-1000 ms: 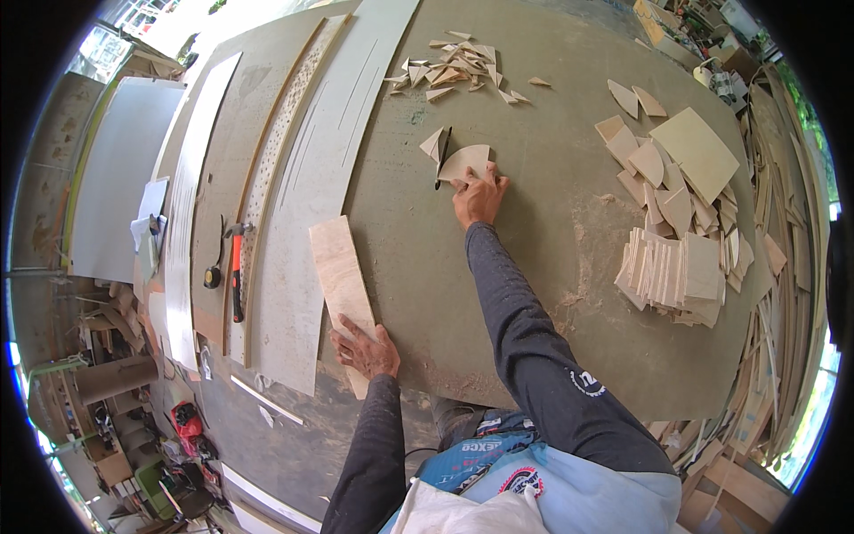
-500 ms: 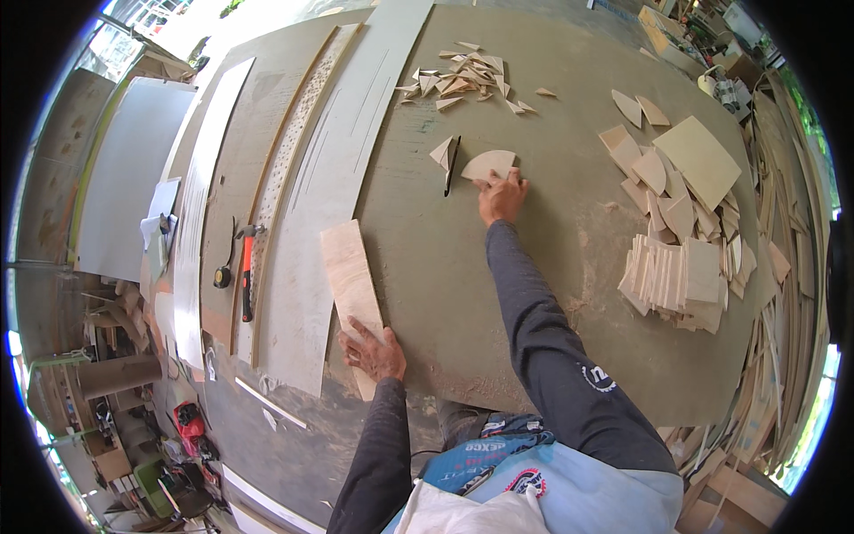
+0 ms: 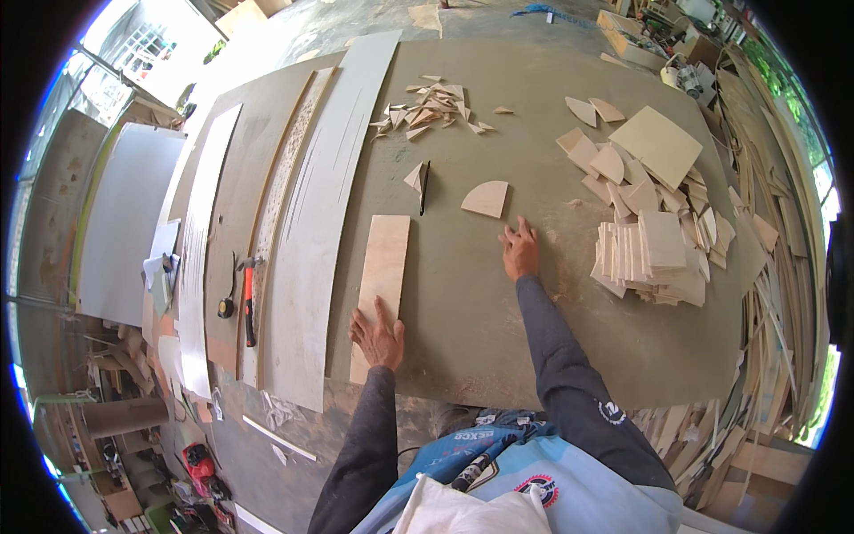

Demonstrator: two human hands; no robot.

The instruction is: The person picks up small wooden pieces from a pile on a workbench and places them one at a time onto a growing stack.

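Observation:
My left hand (image 3: 378,338) rests on the lower part of a rectangular plywood strip (image 3: 385,258), its fingers stretched out over the wood. My right hand (image 3: 520,252) hovers at or near the tabletop with fingers extended and nothing in them. Just beyond its fingertips lies a quarter-circle plywood piece (image 3: 486,198), apart from the hand. To the left of that piece are a dark pen-like marker (image 3: 424,188) and a small triangular wood scrap (image 3: 414,177).
Triangular offcuts (image 3: 436,107) are heaped at the far side. On the right sit stacked plywood pieces (image 3: 645,249), quarter-circles and a square panel (image 3: 656,148). Leftward lie a long grey board (image 3: 334,240), a hammer (image 3: 250,303) and a tape measure (image 3: 226,307).
My right hand has come off the quarter-circle piece and drawn back to the right. The plywood strip under my left hand has turned straighter and shifted right on the table.

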